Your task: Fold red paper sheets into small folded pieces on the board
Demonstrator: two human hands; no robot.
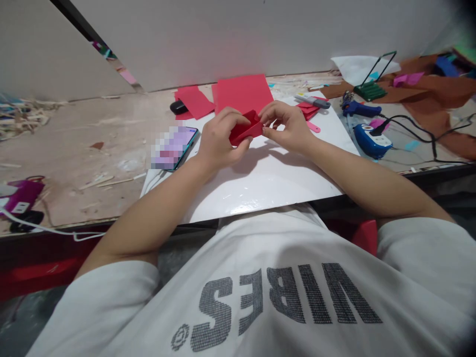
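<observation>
A small open box folded from red paper (247, 132) is held up between both hands above a white board (241, 191). My left hand (223, 135) grips its left side, thumb below and fingers over the top edge. At the box's right end, my right hand (286, 126) pinches the paper with thumb and fingertips. Behind the hands lie large red sheets (243, 91), with smaller red pieces (195, 101) to their left. Part of the box is hidden behind my left fingers.
Left of my hands lies a phone (174, 148); a black object (179, 107) sits behind it. At right are a grey cutter (314, 101), a blue glue gun (362, 109), a blue power socket (372, 141) with black cords, and a green stand (370, 90). Scraps litter the table's left.
</observation>
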